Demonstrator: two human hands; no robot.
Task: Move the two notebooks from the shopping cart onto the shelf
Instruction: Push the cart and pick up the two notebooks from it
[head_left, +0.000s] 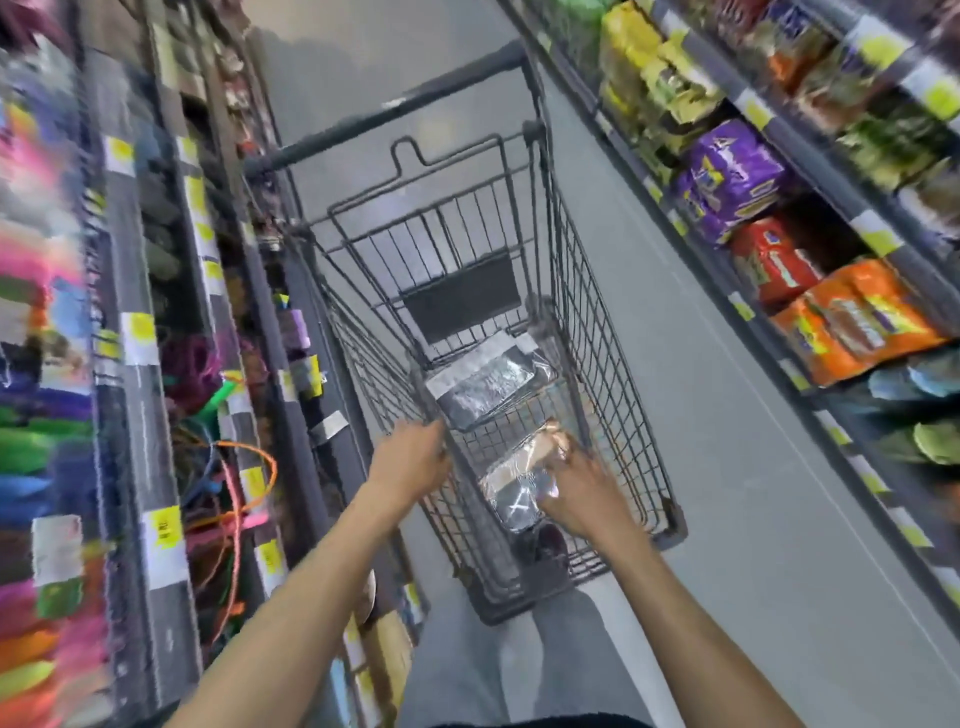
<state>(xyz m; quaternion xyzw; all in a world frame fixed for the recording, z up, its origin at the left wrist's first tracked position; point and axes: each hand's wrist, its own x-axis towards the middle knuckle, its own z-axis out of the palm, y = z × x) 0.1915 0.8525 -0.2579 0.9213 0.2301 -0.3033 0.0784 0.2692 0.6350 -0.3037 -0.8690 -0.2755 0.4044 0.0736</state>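
Both notebooks lie in the cart (597, 312). The near notebook (519, 483) sits just left of the right hand (576, 493), long axis running away from the person — the far notebook (488, 384) lies beyond it. Right fingers touch the near notebook; whether they have closed on it cannot be told. The left hand (415, 457) grips the cart rim.

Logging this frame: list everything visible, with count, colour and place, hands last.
shopping cart: one, dark grey wire, mid-aisle.
far notebook: one, shiny silver-dark, in cart.
near notebook: one, shiny silver, in cart, nearest the person.
snack packs: many, purple, red, orange, yellow, right shelves.
left shelves: blurred multicoloured goods.
left hand: grips cart rim.
right hand: on near notebook; grip unclear.
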